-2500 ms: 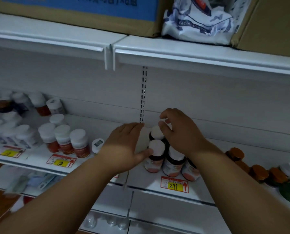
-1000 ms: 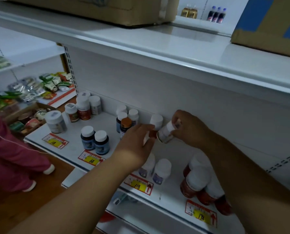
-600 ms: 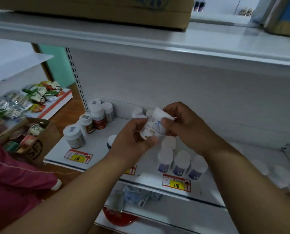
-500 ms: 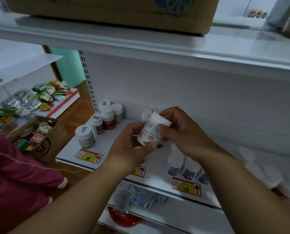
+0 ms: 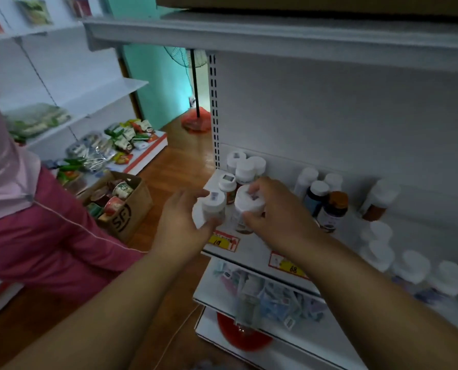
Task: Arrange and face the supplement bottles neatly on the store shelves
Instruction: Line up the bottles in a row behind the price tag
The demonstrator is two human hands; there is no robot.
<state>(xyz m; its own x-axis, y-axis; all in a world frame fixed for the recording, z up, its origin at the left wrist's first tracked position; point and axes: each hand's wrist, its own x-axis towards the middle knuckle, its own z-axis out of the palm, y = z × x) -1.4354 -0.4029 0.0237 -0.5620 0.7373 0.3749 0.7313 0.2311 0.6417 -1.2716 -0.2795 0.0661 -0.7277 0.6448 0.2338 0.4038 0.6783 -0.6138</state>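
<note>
Reaching to the left end of the white shelf, we have a bottle under each hand. Our left hand curls round a small white-capped bottle, thumb below and fingers behind it, the grip closed on its body; whether the bottle is lifted or resting we cannot tell. Our right hand pinches the larger white-capped bottle just beside it, thumb on the near side, fingers over the cap. Both bottles sit at the shelf's front edge, above a yellow price tag.

Behind them stand more white-capped bottles against the back panel. To the right, well apart from our hands, are dark bottles, one with an orange cap. Further right, blurred white caps run along the shelf.

On the floor to the left sits an open cardboard box holding packaged goods. A person in pink clothing stands at the left edge.
</note>
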